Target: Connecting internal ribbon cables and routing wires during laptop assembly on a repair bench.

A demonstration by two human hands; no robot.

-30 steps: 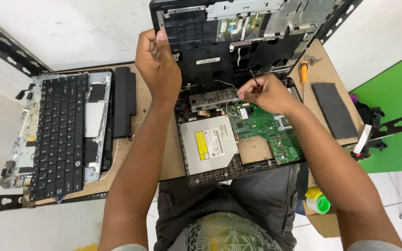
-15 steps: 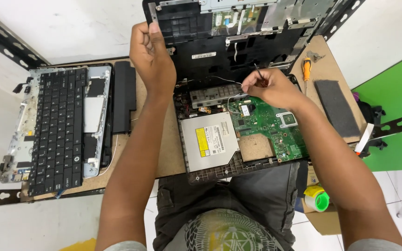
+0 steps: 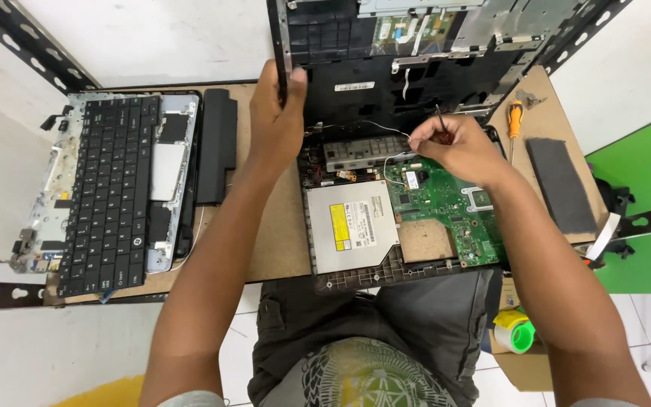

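A dismantled black laptop base [image 3: 386, 275] lies on a brown board, showing a green circuit board [image 3: 446, 203] and a silver optical drive [image 3: 352, 226]. Its black upper cover [image 3: 393, 45] stands tilted up behind. My left hand [image 3: 276, 124] grips the cover's left edge. My right hand [image 3: 457, 147] pinches a thin dark tool [image 3: 440, 120] over the wires near the top of the circuit board.
A removed keyboard panel [image 3: 107, 188] and a black battery bar [image 3: 216, 147] lie at the left. An orange-handled screwdriver [image 3: 515, 120] and a dark flat pad [image 3: 563, 185] lie at the right. A tape roll [image 3: 514, 332] sits on a box lower right.
The view has shifted, so the laptop sits higher and further right in frame. My left hand stays on the cover's edge; my right hand stays at the wires with the tool.
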